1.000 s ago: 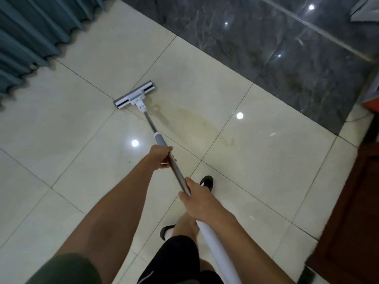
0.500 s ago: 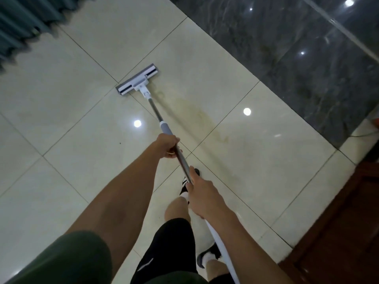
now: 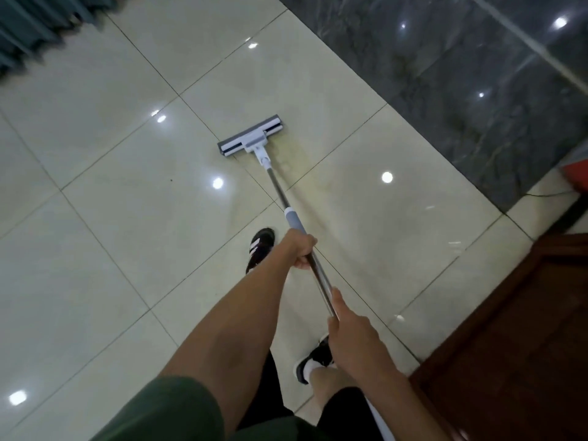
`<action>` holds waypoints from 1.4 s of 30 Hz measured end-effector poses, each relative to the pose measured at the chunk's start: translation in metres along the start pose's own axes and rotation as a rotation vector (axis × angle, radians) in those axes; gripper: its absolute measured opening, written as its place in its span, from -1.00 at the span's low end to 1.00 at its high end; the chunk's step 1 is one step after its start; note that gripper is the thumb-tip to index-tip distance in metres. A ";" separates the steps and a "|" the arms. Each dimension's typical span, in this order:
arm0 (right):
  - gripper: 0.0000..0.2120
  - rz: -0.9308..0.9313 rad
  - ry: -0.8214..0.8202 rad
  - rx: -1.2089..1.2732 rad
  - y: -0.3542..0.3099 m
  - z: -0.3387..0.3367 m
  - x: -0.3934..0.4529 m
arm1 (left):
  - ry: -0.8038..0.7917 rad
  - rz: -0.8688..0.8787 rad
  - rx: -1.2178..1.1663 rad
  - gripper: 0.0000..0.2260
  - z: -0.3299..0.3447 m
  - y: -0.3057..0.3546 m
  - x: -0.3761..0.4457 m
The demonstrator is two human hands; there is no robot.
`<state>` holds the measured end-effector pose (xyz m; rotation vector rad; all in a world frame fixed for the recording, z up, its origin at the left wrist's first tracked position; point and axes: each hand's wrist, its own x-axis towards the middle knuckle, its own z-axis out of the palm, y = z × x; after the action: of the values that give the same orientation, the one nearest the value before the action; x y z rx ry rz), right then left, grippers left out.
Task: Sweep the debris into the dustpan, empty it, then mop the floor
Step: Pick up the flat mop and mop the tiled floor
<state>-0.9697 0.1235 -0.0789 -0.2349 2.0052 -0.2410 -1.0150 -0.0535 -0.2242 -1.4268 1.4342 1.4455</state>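
A dark wooden piece of furniture [image 3: 521,338] stands at the near right, and two black shoes [image 3: 261,248] are on the cream tile floor [image 3: 95,249]. The right hand [image 3: 353,332] grasps the mop [image 3: 276,186] on its metal pole, fingers curled round it. The left hand [image 3: 299,251] clenches the pole further along, just below the grey sleeve. The flat mop head [image 3: 250,139] lies on the floor far ahead, near the dark marble strip [image 3: 461,74]. A teal curtain [image 3: 28,23] hangs at the far left.
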 end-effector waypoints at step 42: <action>-0.54 0.012 0.244 0.495 -0.267 0.149 0.044 | 0.001 0.204 0.189 -0.72 -0.246 -0.043 0.035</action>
<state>-0.8382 -0.1543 -0.1082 0.1277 2.1113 -0.7752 -0.9210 -0.2870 -0.2224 -1.1932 1.7093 1.3868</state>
